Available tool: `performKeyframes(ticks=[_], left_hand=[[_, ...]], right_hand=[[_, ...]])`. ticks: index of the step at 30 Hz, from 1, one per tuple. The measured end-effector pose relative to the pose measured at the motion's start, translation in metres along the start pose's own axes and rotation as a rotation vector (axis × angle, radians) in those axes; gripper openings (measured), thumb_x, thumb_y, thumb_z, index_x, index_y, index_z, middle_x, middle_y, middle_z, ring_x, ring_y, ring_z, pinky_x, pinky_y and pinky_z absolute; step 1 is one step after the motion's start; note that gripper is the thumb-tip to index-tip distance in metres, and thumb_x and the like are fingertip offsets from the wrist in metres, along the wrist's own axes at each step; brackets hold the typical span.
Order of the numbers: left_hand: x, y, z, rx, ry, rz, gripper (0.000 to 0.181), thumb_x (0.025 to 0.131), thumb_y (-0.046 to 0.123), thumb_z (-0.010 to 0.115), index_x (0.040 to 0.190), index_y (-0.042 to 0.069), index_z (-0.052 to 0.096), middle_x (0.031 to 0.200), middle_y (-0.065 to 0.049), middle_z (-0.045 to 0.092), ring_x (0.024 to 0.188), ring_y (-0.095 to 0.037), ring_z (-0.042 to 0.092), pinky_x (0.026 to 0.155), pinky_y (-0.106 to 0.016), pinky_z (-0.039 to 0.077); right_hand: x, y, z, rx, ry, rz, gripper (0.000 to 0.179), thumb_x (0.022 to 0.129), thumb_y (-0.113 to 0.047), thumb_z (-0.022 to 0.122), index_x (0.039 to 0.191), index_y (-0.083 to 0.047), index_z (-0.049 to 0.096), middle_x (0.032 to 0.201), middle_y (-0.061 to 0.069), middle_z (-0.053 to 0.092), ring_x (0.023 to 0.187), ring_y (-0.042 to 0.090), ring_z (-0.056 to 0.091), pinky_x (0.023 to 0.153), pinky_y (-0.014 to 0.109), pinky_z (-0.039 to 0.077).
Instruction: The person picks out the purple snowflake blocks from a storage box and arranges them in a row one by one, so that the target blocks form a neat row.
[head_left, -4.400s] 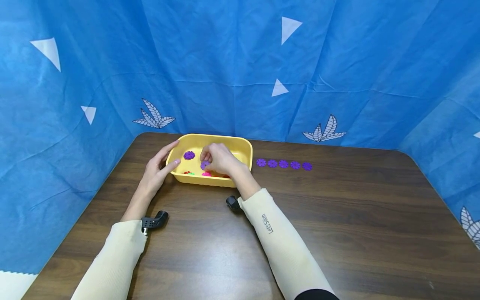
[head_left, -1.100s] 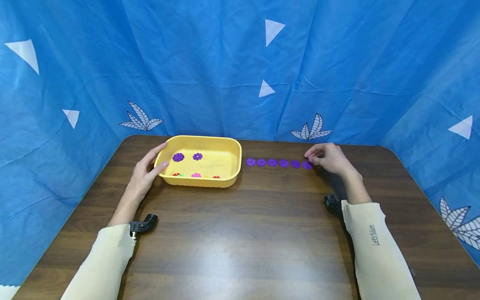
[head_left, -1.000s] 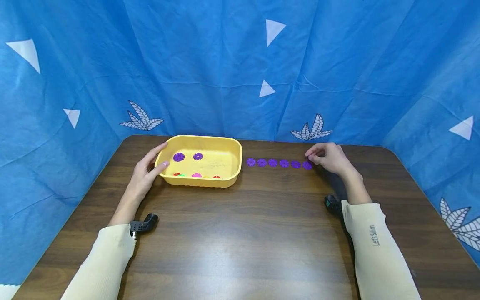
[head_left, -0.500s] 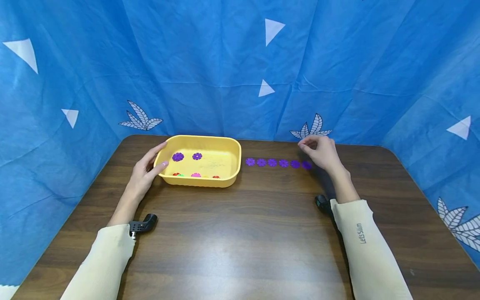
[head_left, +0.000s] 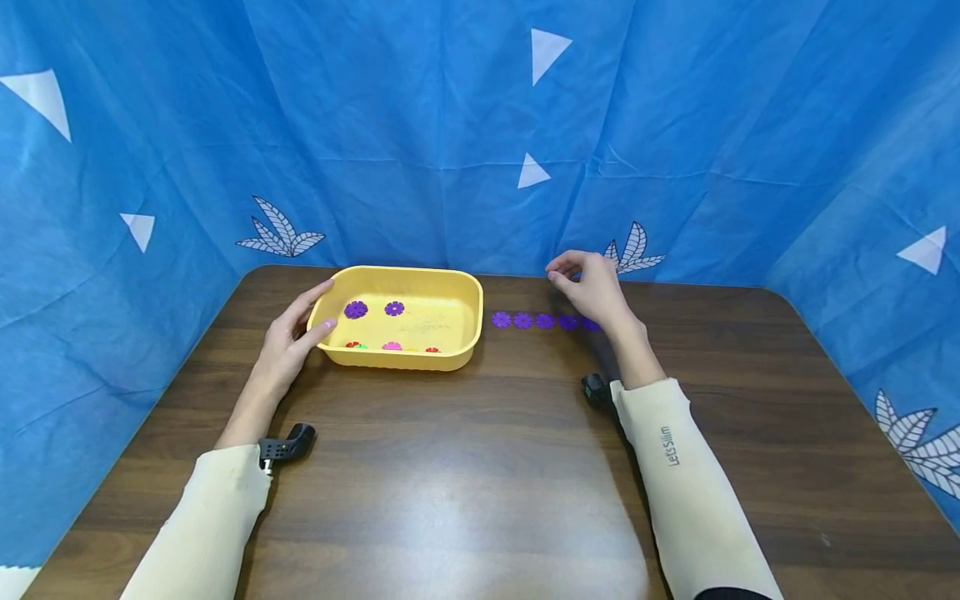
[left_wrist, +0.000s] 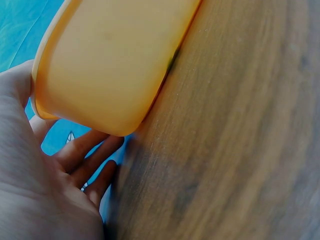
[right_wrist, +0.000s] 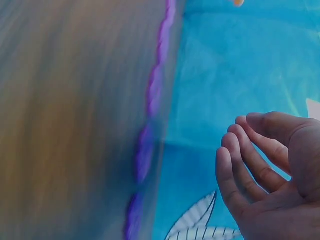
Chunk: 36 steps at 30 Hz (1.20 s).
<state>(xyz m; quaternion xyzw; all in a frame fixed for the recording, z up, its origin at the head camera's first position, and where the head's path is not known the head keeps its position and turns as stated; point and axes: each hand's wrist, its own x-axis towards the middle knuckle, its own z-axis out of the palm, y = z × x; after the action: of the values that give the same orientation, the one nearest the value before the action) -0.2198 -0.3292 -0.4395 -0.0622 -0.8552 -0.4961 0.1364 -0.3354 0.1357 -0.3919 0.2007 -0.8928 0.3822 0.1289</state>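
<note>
Flat, scalloped purple discs [head_left: 522, 321] line up right of the smooth yellow tub [head_left: 397, 360], its left end gripped by the left hand [head_left: 288, 342]. The right hand [head_left: 594, 287] hovers above them, fingers loosely bent, free. Wood-grained table [head_left: 450, 450] beneath; creased blue cloth [head_left: 375, 100] on the far side.

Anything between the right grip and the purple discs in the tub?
Yes: the right wall of the tub. Over that wall, nothing visible blocks the right grip from the purple discs.
</note>
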Motion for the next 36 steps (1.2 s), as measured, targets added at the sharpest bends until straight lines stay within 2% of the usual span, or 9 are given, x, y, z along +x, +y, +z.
performKeyframes(ticks=[7,15,20,23,30,36], left_hand=[[0.0,-0.001,-0.001,-0.007,0.0,0.011,0.057,0.105,0.026,0.064,0.16,0.03,0.048,0.16,-0.006,0.052,0.12,-0.004,0.056,0.097,-0.008,0.04],[0.001,-0.002,-0.001,-0.019,0.0,0.014,0.057,0.105,0.025,0.064,0.16,0.03,0.048,0.161,-0.005,0.051,0.124,-0.006,0.055,0.098,-0.008,0.04],[0.001,-0.002,-0.001,-0.018,0.0,0.027,0.059,0.104,0.023,0.065,0.16,0.027,0.048,0.159,-0.009,0.053,0.122,-0.014,0.056,0.096,-0.01,0.04],[0.001,-0.002,-0.001,-0.015,-0.001,0.038,0.06,0.104,0.022,0.065,0.161,0.025,0.047,0.159,-0.012,0.053,0.123,-0.017,0.056,0.096,-0.009,0.04],[0.002,-0.003,-0.001,-0.013,-0.002,0.038,0.06,0.104,0.022,0.065,0.161,0.026,0.047,0.159,-0.009,0.053,0.126,-0.015,0.055,0.099,-0.009,0.039],[0.001,-0.001,-0.001,-0.019,-0.001,0.036,0.06,0.104,0.022,0.066,0.16,0.025,0.048,0.158,-0.011,0.054,0.125,-0.016,0.057,0.097,-0.01,0.041]], right_hand=[[0.015,-0.028,0.022,0.046,0.01,-0.015,0.014,0.101,-0.016,0.072,0.106,-0.005,0.079,0.096,0.009,0.078,0.091,0.025,0.072,0.08,0.04,0.051],[0.03,-0.062,0.045,0.117,0.019,-0.056,0.012,0.099,-0.015,0.073,0.105,-0.006,0.08,0.096,0.006,0.077,0.089,0.019,0.07,0.085,0.036,0.058],[0.035,-0.084,0.061,0.143,-0.004,-0.069,0.012,0.1,-0.015,0.072,0.105,-0.007,0.08,0.096,0.005,0.078,0.088,0.018,0.07,0.084,0.035,0.057],[0.037,-0.096,0.07,0.151,-0.03,-0.064,0.012,0.1,-0.016,0.072,0.106,-0.007,0.08,0.097,0.005,0.078,0.088,0.019,0.07,0.083,0.035,0.057],[0.039,-0.116,0.093,0.147,-0.114,-0.057,0.013,0.101,-0.016,0.072,0.108,-0.007,0.079,0.098,0.003,0.077,0.09,0.018,0.069,0.083,0.034,0.056],[0.04,-0.133,0.116,0.121,-0.272,-0.086,0.015,0.101,-0.011,0.071,0.112,-0.004,0.078,0.101,0.006,0.077,0.094,0.019,0.07,0.088,0.032,0.056]])
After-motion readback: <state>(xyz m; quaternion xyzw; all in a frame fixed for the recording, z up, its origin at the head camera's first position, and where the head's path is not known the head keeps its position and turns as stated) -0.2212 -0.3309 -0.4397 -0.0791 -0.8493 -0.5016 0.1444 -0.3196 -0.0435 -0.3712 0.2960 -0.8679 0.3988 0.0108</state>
